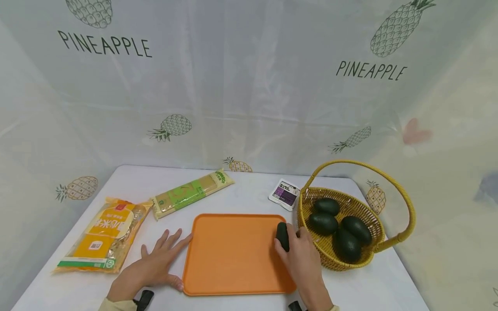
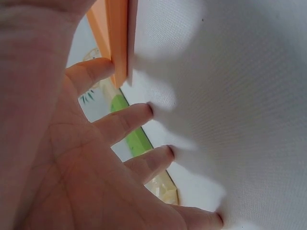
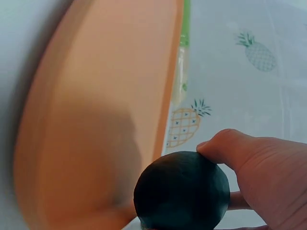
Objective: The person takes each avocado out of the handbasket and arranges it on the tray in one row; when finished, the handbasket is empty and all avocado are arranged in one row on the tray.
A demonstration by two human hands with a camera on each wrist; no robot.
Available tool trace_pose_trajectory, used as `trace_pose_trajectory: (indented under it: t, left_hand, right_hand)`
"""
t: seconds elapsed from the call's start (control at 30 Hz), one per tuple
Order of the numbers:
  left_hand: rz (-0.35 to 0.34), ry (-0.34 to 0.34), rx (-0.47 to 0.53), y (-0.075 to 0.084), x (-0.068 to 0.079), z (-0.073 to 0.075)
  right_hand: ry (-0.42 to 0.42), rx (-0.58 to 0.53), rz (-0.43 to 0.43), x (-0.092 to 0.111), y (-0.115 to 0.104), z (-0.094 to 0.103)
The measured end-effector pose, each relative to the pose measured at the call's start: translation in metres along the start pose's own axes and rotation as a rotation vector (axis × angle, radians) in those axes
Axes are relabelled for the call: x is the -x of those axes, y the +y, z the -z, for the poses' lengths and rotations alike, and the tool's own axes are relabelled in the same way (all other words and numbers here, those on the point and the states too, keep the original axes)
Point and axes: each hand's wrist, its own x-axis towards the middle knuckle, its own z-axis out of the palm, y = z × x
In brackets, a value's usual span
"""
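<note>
An orange tray [image 1: 237, 255] lies flat in the middle of the white table. My left hand [image 1: 157, 263] is spread at its left side, the index fingertip and thumb touching the rim; in the left wrist view the other fingertips [image 2: 165, 153] rest on the tablecloth. With my right hand [image 1: 301, 255] I grip a dark green avocado [image 3: 182, 191] over the tray's right edge. Just right of that hand stands a yellow wicker basket [image 1: 324, 261] with a tall handle. Several more avocados [image 1: 346, 244] lie inside it.
At the left lies an orange and clear food bag [image 1: 101, 235]. Behind the tray is a long green-labelled packet [image 1: 192, 193]. A small white and purple packet [image 1: 285, 194] sits by the basket's back left. A pineapple-printed curtain [image 1: 249, 86] hangs behind the table.
</note>
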Motion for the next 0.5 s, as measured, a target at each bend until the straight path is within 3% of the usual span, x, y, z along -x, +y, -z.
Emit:
trace_pose_trajectory:
  t: [0.5]
  left_hand:
    - [-0.003, 0.001, 0.030, -0.0009, 0.0012, 0.0004]
  right_hand:
    - [-0.088, 0.018, -0.050, -0.0013, -0.0056, -0.0049]
